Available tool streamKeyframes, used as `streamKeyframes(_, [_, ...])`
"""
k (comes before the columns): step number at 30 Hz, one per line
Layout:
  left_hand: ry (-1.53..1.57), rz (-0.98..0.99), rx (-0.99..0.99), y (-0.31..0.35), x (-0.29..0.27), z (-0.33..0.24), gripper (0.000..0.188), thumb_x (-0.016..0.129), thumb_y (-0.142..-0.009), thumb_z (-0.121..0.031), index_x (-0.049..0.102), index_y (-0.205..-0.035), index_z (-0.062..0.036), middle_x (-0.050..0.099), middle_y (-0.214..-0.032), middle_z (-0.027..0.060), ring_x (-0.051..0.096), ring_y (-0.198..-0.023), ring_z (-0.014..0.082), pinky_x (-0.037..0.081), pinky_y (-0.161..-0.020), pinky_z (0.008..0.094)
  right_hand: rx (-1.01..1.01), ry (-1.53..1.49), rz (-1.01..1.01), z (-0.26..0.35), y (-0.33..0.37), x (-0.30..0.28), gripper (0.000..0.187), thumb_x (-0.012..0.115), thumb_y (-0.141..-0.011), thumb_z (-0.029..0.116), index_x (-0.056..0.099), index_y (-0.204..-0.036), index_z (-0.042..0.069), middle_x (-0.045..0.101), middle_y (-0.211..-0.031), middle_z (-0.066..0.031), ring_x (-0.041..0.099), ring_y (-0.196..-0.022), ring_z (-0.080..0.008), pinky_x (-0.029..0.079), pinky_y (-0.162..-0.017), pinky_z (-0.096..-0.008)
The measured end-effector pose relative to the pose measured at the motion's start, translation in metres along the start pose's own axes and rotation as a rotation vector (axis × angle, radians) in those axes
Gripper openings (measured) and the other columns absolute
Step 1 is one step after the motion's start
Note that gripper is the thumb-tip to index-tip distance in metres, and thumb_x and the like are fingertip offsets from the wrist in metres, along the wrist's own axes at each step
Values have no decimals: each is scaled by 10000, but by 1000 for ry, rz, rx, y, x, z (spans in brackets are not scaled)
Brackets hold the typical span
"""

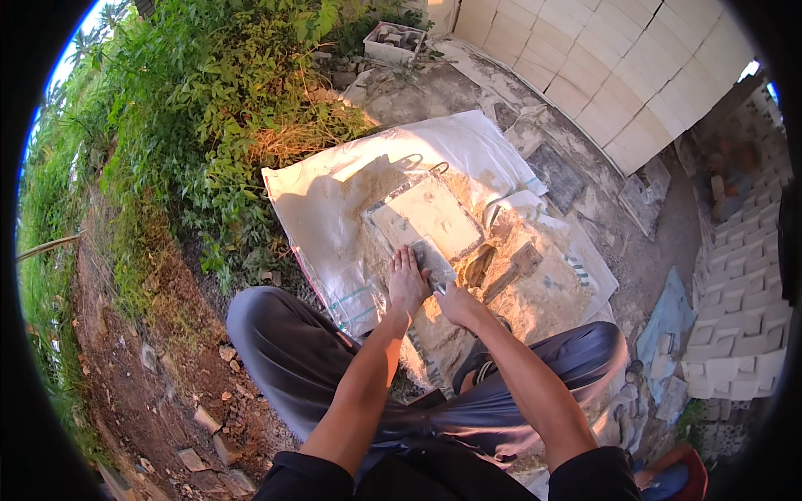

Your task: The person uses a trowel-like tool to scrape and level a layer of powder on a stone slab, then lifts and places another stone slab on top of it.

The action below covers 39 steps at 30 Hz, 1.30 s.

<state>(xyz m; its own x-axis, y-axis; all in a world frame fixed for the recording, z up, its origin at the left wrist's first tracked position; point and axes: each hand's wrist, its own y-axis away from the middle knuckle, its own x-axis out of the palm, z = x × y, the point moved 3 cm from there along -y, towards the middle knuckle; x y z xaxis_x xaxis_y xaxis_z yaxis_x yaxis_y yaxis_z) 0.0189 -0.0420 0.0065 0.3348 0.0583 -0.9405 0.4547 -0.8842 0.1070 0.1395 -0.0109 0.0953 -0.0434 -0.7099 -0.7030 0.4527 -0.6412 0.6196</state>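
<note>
Left hand (408, 282): laid flat, fingers together, pressed on grey trowel blade (434, 260).
Right hand (456, 304): closed round the trowel's handle; finger detail could not be told.
Trowel position: at near corner of rectangular mould (426, 215).
Underlay: white sacking (334, 209), sand-strewn.

1. We look down from a single head-worn fisheye camera, set above a person crouching outdoors, its lens aimed steeply at the ground ahead of the knees.
2. We sit close over the work: both forearms rise from the lower edge, meeting near the centre over a white sack (334, 217) spread on the ground.
3. We see straight lines bow toward the dark circular rim; the pale block wall (635, 75) curves at upper right, and green brush (209, 100) fills the upper left.
</note>
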Motion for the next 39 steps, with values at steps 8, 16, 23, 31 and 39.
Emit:
streamKeyframes(8, [40, 39, -4, 40, 13, -29, 700, 392, -925, -390, 204, -1405, 83, 209, -1487, 214, 182, -1390, 340, 131, -1136, 426, 37, 79, 82, -20, 46, -7, 536, 397, -946, 415, 452, -1217, -44, 583, -1075, -301, 573, -1017, -419, 461, -855, -481])
streamKeyframes(16, [130, -8, 3, 56, 10, -48, 676, 373, -924, -376, 227, -1397, 85, 245, -1468, 228, 208, -1378, 350, 146, -1129, 442, -30, 76, -71, -36, 73, -23, 482, 435, -939, 383, 503, -1127, -55, 607, -971, -305, 601, -928, -425, 474, -799, -479])
streamKeyframes(23, [53, -133, 47, -45, -40, 18, 666, 349, -935, -407, 214, -1423, 26, 204, -1500, 165, 159, -1398, 317, 128, -1135, 453, -147, -57, -204, 28, -22, -31, 489, 439, -934, 387, 523, -1030, -85, 614, -944, -305, 616, -892, -433, 493, -779, -485])
streamKeyframes(31, [14, -31, 58, -18, -10, 12, 664, 346, -927, -409, 230, -1422, 17, 208, -1500, 165, 176, -1396, 308, 115, -1138, 455, -87, -20, -64, 7, -23, -12, 518, 423, -947, 384, 469, -1109, -106, 602, -941, -336, 609, -910, -446, 500, -773, -487])
streamKeyframes(39, [-11, 28, 115, 20, 3, -17, 680, 365, -917, -398, 243, -1401, 64, 234, -1479, 209, 218, -1380, 330, 128, -1136, 447, -8, -14, -19, -21, 21, -4, 519, 424, -945, 383, 486, -1113, -105, 599, -965, -335, 599, -931, -447, 480, -794, -495])
